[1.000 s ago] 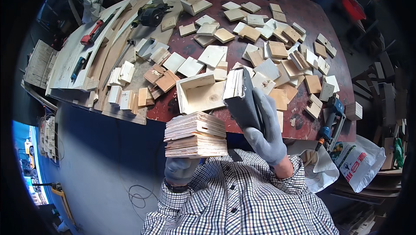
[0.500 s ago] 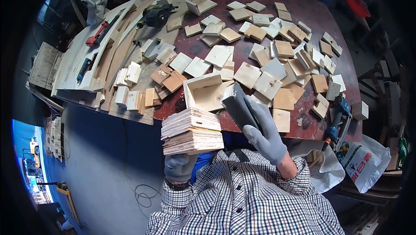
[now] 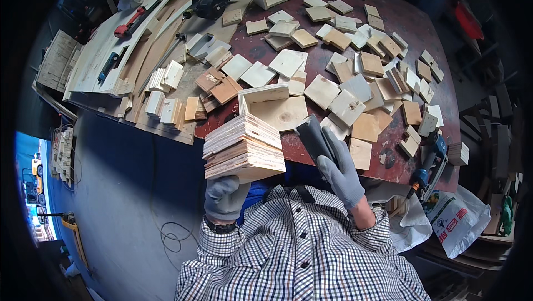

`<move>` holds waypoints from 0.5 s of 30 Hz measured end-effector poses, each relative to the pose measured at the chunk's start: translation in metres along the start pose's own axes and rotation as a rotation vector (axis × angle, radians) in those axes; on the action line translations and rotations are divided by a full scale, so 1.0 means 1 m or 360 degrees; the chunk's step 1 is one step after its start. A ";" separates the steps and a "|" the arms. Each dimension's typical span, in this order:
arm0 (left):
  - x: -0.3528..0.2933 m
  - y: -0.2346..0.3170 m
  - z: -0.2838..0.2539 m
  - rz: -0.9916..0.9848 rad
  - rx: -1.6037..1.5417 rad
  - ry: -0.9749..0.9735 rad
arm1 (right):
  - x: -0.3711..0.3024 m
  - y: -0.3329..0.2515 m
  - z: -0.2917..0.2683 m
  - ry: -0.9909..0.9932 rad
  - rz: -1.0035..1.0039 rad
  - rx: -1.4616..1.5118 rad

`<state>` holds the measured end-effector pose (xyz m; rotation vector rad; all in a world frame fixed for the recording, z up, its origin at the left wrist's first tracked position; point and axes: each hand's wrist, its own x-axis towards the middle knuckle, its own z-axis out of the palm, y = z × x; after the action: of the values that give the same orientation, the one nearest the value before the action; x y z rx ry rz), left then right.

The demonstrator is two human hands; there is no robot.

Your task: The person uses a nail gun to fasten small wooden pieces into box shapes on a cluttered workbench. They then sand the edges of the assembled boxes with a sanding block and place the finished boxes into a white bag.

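My left hand (image 3: 225, 194), in a grey glove, grips a stack of plywood pieces (image 3: 244, 148) from below, with its layered edges turned up toward me. Most of those fingers are hidden beneath the stack. In my gloved right hand (image 3: 343, 176) is a dark grey sanding block (image 3: 315, 139), held tilted with the fingers along its side. A narrow gap parts the block from the stack. Just beyond the stack, an L-shaped wooden piece (image 3: 277, 115) rests at the near edge of the dark red table (image 3: 230, 126).
Many loose wood squares (image 3: 347, 106) cover the table. Leftward, boards carry a red tool (image 3: 129, 25), a blue tool (image 3: 109, 68) and a black power tool (image 3: 210, 5). A blue nail gun (image 3: 430, 162) lies at the right edge, above a white sack (image 3: 463, 220).
The sanding block has drawn back from the stack's right side, with my right hand slightly lower. My left hand and the stack sit a little higher in view.
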<state>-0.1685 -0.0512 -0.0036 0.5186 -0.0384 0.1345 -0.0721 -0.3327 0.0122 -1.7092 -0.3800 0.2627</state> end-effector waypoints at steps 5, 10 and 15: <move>0.002 -0.010 -0.010 -0.0069 -0.0128 0.0050 | 0.018 -0.054 0.000 0.0088 -0.0302 0.0284; 0.002 -0.016 0.012 -0.0210 0.0296 0.0039 | 0.041 -0.074 0.011 -0.0091 -0.0946 -0.0439; -0.001 -0.008 0.008 -0.0095 0.0215 0.0125 | 0.021 -0.026 0.011 -0.0200 -0.0451 -0.0415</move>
<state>-0.1688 -0.0618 -0.0009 0.6484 0.0632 0.0991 -0.0599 -0.3105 0.0366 -1.8707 -0.7696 0.1160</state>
